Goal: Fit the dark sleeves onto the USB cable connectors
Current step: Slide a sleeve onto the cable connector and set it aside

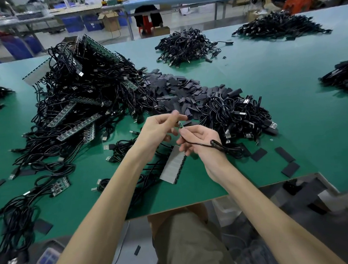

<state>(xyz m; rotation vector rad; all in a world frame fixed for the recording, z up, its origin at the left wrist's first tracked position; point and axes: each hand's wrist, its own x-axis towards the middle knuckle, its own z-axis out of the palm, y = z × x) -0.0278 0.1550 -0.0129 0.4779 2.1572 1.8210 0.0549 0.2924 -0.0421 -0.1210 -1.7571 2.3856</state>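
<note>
USB cable connector (179,124) hangs over the green surface (288,97), near the dark sleeves (179,91) pile. My left hand (159,130) pinches its top end; my right hand (197,140) pinches the black cable (202,145) just below.

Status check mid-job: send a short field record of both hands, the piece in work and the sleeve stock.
left hand: pinches what looks like a dark sleeve at the fingertips
right hand: grips black cable just behind its small green board
fit: board bare, sleeve not yet on
sleeve pile: on green table, beyond the hands
cable pile: right of the sleeve pile
</note>
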